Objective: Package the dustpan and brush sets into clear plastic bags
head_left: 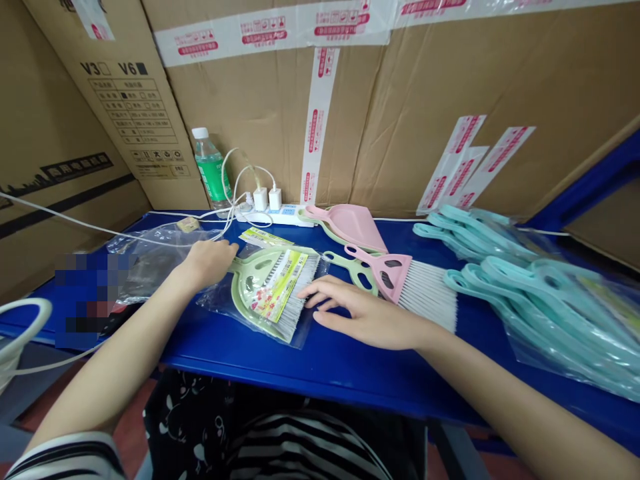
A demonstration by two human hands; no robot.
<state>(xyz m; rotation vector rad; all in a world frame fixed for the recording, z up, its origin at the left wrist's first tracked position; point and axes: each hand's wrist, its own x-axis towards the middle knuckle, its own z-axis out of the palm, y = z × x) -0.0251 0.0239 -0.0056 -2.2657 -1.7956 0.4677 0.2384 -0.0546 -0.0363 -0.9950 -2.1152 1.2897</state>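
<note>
A light green dustpan (240, 293) lies in a clear plastic bag on the blue table, a white-bristled brush (295, 303) and a yellow-green printed label card (283, 283) on top of it. My left hand (211, 262) is closed at the dustpan's handle end; the handle itself is hidden there. Over the right side of the bag, my right hand (357, 312) has its fingers loosely stretched out, the tips by the bristles. Whether they touch is unclear. Just beyond that hand are a pink brush (387, 277), a green brush handle (345, 261) and a pink dustpan (353, 225).
Stacks of bagged turquoise dustpans (560, 307) fill the table's right side. Behind stand a power strip (287, 215) with white chargers, a green-labelled bottle (213, 170) and cardboard walls (260, 100). Clear bags (150, 263) lie at left, with a white cable crossing above.
</note>
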